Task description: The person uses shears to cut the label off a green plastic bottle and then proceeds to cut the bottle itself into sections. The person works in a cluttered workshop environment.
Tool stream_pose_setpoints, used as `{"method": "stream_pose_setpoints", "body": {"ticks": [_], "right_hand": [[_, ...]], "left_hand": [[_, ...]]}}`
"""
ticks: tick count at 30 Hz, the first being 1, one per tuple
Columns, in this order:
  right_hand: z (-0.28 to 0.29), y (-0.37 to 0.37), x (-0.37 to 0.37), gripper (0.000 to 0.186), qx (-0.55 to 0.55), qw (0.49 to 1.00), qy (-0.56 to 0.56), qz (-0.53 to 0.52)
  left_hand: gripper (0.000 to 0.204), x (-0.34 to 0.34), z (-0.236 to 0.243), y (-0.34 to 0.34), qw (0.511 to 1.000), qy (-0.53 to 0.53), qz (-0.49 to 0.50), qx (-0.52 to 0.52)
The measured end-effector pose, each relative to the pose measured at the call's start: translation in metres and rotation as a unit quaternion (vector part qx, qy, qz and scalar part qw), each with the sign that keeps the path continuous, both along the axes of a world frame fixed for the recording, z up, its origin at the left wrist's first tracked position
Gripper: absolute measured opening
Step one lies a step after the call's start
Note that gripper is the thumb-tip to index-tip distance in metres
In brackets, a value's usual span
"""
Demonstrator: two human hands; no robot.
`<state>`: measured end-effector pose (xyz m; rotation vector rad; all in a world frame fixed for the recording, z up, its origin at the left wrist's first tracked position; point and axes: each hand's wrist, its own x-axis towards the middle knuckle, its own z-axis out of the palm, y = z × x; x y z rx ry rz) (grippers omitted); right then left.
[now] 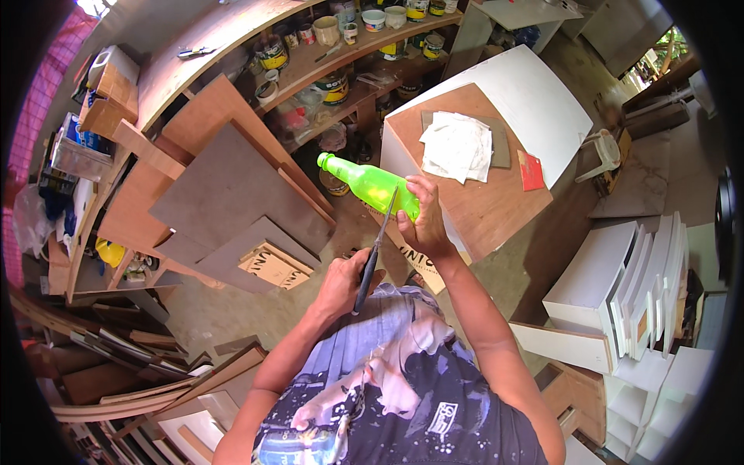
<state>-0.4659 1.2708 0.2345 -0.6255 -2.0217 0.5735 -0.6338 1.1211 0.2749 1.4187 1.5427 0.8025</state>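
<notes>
My right hand (426, 213) is closed round the base end of a translucent bright green plastic bottle (368, 182). The bottle lies nearly level, its neck and cap end pointing to the upper left. In my left hand (341, 280) is what looks like a knife (370, 267) with a long black handle and a narrow metal blade. The blade slants upward and crosses in front of the bottle near my right fingers. Whether its edge cuts into the plastic cannot be made out.
Ahead stands a white box-like bench (535, 93) with a brown board (465, 203), white cloths (457, 147) and a red sheet (531, 170) on top. Paint cans (271, 54) fill shelves at the far left. Dark panels (232, 186) lean below. White cabinet parts (589, 279) stand at right.
</notes>
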Motion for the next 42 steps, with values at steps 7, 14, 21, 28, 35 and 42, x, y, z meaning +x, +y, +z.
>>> {"method": "stream_pose_setpoints", "body": {"ticks": [7, 14, 21, 28, 35, 42], "right_hand": [[-0.007, 0.001, 0.004, 0.05, 0.012, 1.0, -0.016, 0.014], [-0.011, -0.004, 0.005, 0.05, 0.026, 0.999, -0.022, 0.039], [-0.02, -0.002, 0.006, 0.051, 0.027, 0.998, -0.053, 0.036], [-0.025, -0.005, -0.008, 0.043, -0.559, 0.709, 0.429, 0.028], [-0.028, 0.0, 0.0, 0.065, -0.664, 0.571, 0.475, 0.084], [-0.021, -0.006, 0.002, 0.067, -0.708, 0.502, 0.487, 0.099]], "left_hand": [[0.025, 0.0, 0.005, 0.0, 1.0, 0.017, 0.004, 0.024], [0.024, -0.007, 0.005, 0.003, 1.0, 0.005, -0.012, 0.007], [0.022, -0.004, -0.008, 0.0, 0.992, -0.09, 0.025, -0.089], [0.045, -0.014, -0.028, -0.003, 0.978, -0.151, 0.136, -0.05], [0.056, -0.044, -0.057, 0.006, 0.826, -0.496, 0.056, -0.262], [0.061, -0.048, -0.053, 0.019, 0.897, -0.391, 0.005, -0.205]]}}
